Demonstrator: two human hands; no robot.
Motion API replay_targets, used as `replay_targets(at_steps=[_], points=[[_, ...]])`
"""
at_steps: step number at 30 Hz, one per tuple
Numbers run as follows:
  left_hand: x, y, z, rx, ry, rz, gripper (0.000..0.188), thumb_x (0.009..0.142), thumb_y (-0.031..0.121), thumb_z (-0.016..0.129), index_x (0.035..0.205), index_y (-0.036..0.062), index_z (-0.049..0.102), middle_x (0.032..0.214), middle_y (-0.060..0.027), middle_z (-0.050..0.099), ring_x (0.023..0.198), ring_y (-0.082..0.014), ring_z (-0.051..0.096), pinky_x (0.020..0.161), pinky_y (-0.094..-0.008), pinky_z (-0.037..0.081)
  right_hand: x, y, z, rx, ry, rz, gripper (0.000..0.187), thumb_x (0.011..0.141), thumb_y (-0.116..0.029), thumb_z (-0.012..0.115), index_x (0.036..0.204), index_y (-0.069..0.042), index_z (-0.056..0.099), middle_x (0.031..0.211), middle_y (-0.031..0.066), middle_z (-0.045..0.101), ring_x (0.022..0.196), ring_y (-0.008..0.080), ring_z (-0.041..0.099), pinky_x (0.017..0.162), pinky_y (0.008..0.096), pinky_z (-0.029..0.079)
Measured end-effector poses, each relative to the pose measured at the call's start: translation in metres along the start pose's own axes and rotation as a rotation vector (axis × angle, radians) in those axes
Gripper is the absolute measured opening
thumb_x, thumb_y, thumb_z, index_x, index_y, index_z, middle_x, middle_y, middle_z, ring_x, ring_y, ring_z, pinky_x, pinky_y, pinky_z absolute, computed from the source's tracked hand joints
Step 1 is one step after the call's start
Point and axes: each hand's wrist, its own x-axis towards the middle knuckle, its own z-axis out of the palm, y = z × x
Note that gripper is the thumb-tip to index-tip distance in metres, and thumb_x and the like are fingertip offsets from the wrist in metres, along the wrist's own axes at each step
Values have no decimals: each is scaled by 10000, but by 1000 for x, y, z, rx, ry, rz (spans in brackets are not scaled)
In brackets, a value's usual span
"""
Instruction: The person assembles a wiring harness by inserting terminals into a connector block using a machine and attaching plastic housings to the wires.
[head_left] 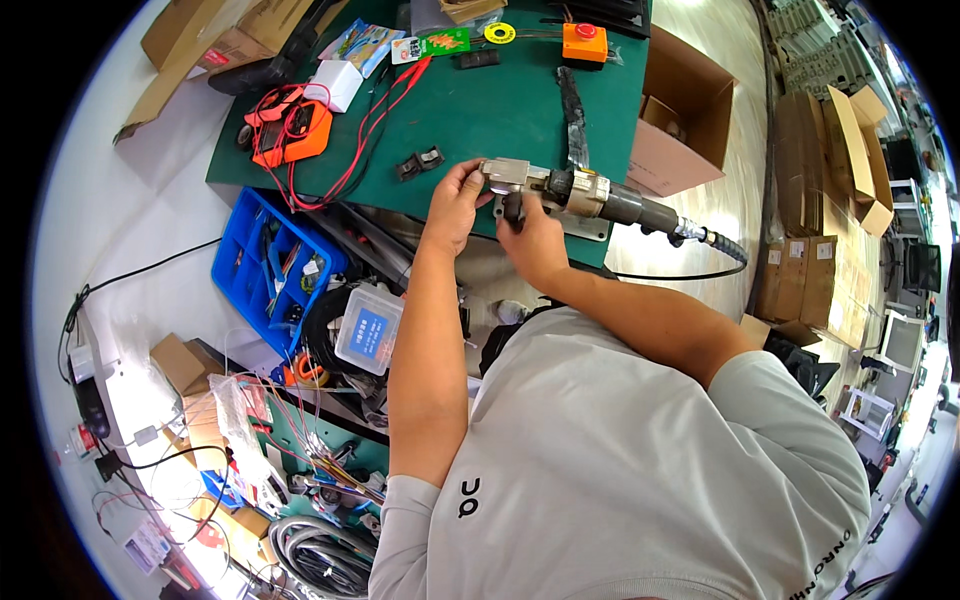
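Observation:
A grey metal connector assembly [590,195] with a black corrugated cable [715,245] lies at the near edge of the green table [480,110]. My left hand [455,205] grips its silver front end [505,173] from the left. My right hand [530,235] holds the underside of the assembly, fingers around a dark part below it. Both forearms reach up from my grey shirt.
An orange meter with red leads [290,130], a small black clip [420,160], an orange button box [584,42] and a black strap [572,110] lie on the table. A blue parts bin [265,270] and a clear box [368,328] sit left. Cardboard boxes [680,110] stand right.

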Motion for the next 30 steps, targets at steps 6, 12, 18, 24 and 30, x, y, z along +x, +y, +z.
replay_targets(at_steps=[6,12,18,24,30], points=[[-1,-5,0,-10,29,-18,322,1035,239,534,1295,50,548,1223,-48,613,1146,-159,571,982,-372,487,-7,-31,-58,-30,-39,-246,315,826,-226,729,1006,-23,570,683,157,651,624,325,664,585,406,505],[-2,2,-3,6,-11,-26,392,1015,263,574,1337,42,537,1278,-47,592,1194,-175,547,1053,-395,443,135,-67,-92,-410,-184,-323,439,779,-371,706,956,28,659,893,245,695,840,384,688,731,463,543],[-23,15,0,85,79,35,469,998,310,597,1361,23,520,1286,-89,585,1175,-214,576,1025,-391,467,219,-60,-59,-619,-592,-169,456,821,-428,667,896,20,706,924,230,708,865,370,692,746,433,556],[-73,9,33,381,204,-11,304,955,207,661,1190,15,642,997,-34,662,868,-142,620,788,-290,514,176,-57,-99,-555,-391,-386,466,874,-437,650,1063,-13,672,961,170,714,905,346,688,800,434,547],[-62,22,94,949,250,266,438,763,178,778,1185,155,661,1049,-68,613,896,-251,590,787,-396,464,76,-29,-148,-578,-470,-476,424,753,-230,738,1104,-15,634,1070,165,605,1047,358,590,877,433,499]])
